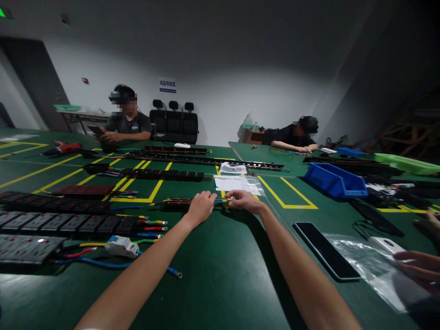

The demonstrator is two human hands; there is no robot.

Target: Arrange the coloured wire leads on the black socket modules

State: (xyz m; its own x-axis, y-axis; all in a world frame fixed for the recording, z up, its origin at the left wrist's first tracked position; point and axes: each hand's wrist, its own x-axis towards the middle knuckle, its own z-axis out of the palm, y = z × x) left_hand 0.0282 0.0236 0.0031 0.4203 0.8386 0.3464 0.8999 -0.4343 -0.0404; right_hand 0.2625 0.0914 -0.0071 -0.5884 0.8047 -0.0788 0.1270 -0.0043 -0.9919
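Observation:
My left hand [201, 207] is curled over the right end of a narrow dark power strip [175, 202] with reddish-brown rails, lying on the green table. Colored wires [222, 200] in yellow, green and blue run from that end toward my right hand [243, 201]. My right fingers are closed around these wires near a metal ring terminal [233, 198]. Just behind my hands lies a white paper sheet [232, 183] with printing, partly under clear plastic. Part of the strip's end is hidden under my left fingers.
Several socket strips [68, 223] with lugged wires and a small white breaker [122, 246] lie at left. A phone [326, 251], plastic bag [367, 266] and blue bin [335, 179] are right. Another person's hand [419, 266] reaches in there. Two people [127, 119] sit across.

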